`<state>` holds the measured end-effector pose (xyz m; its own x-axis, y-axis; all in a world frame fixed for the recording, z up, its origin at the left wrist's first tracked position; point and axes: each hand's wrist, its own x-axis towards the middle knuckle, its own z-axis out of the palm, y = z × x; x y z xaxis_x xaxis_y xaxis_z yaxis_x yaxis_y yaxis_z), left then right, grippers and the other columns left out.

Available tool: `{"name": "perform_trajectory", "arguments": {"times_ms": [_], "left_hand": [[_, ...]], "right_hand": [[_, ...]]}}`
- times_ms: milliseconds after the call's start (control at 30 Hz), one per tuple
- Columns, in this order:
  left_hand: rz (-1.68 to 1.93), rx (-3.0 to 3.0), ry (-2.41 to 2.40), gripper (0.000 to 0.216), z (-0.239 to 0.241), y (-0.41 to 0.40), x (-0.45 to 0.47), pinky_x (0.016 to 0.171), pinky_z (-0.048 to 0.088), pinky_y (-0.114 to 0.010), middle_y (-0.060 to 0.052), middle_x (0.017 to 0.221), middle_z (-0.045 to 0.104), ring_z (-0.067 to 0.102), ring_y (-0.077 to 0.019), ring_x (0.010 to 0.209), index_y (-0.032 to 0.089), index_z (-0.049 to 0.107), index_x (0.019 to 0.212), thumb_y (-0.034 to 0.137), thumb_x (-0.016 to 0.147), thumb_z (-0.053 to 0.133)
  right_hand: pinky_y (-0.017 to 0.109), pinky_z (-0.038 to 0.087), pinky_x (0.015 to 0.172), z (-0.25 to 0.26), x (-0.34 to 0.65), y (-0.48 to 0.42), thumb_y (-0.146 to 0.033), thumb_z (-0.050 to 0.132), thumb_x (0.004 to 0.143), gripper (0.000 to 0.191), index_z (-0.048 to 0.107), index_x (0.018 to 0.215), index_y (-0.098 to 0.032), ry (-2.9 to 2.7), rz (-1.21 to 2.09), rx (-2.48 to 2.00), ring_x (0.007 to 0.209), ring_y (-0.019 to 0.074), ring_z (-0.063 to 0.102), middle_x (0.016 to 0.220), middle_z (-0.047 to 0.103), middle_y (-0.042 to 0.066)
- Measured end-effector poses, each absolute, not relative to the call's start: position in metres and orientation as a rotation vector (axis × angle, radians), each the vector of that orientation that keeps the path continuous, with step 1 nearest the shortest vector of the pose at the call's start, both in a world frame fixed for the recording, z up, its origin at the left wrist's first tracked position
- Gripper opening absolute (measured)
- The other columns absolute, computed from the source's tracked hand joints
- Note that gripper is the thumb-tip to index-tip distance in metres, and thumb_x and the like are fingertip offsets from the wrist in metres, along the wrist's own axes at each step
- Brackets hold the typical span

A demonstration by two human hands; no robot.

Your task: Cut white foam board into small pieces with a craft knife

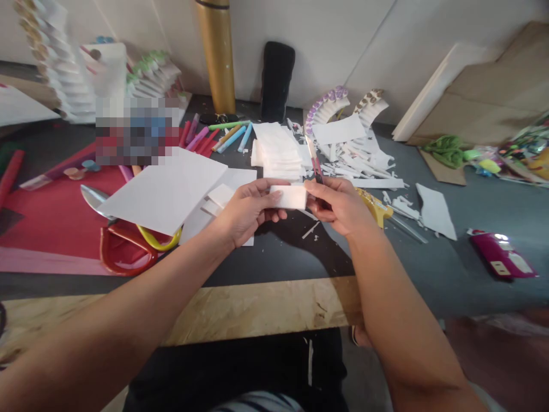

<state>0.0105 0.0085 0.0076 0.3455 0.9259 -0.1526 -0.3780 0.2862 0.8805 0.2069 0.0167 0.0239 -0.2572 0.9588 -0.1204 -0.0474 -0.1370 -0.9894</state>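
A small white folded paper [290,197] is stretched level between my two hands above the dark table. My left hand [253,207] pinches its left end, thumb on top and fingers beneath. My right hand [338,201] has its fingertips on the right end. That same hand also grips a slim cutting tool [316,163], its pale blade pointing up and away; whether it is a knife or scissors I cannot tell. Just beyond the hands lies a stack of white folded papers [278,154].
White paper scraps [349,163] litter the table behind my right hand, beside a yellow tool [377,209]. Large red-and-yellow-handled scissors [128,252] lie left, partly under a white sheet [171,186]. A gold bottle [218,57] stands at the back; a magenta device [501,254] lies right.
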Motion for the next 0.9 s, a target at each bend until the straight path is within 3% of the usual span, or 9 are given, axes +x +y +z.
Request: {"name": "perform_trajectory", "arguments": {"times_ms": [300, 900], "left_hand": [[0.945, 0.846, 0.77, 0.024, 0.0077, 0.0095, 0.008, 0.051, 0.044, -0.018, -0.004, 0.078, 0.069, 0.057, -0.007, 0.054, 0.013, 0.072, 0.108, 0.017, 0.085, 0.07], [0.717, 0.603, 0.649, 0.027, 0.0101, 0.0132, 0.0043, 0.045, 0.038, -0.014, -0.008, 0.071, 0.066, 0.049, -0.0049, 0.048, 0.007, 0.073, 0.111, 0.006, 0.088, 0.06]], "right_hand": [[0.022, 0.01, 0.034, 0.022, 0.2083, 0.0172, -0.054, 0.078, 0.079, 0.044, 0.06, 0.062, -0.018, -1.319, 1.504, -1.105, 0.037, 0.0029, 0.031, 0.054, 0.054, -0.001], [0.022, 0.01, 0.035, 0.0235, 0.2074, 0.0135, -0.052, 0.076, 0.083, 0.041, 0.062, 0.065, -0.018, -1.379, 1.589, -1.022, 0.037, 0.0031, 0.031, 0.052, 0.054, -0.002]]}}
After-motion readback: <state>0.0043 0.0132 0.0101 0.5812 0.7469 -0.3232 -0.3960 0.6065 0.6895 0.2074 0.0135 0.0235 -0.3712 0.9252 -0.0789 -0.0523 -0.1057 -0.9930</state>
